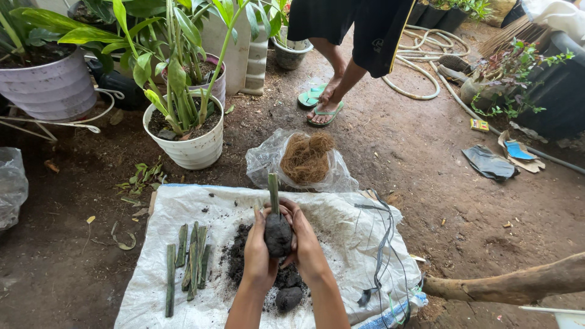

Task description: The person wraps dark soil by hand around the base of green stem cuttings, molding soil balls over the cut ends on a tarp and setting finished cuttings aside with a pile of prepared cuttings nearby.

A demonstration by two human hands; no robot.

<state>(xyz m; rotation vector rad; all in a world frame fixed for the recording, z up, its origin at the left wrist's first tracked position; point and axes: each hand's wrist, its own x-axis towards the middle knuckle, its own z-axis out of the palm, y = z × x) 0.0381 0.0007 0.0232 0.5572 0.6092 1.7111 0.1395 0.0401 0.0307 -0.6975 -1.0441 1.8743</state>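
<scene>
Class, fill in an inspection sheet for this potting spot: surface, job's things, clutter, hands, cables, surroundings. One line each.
Surface: white woven sack spread on bare dirt ground, with a pile of dark soil on it.
Job's things: soil ball with a green stem cutting standing upright in it; a second soil ball on the sack; cut stem pieces lying at the sack's left.
Clutter: clear bag of brown fibre; torn scraps on the ground.
Hands: left hand and right hand both cupped around the soil ball.
Cables: dark strings on the sack's right; coiled hose.
Surroundings: white potted plant; another person's feet in green sandals.
</scene>
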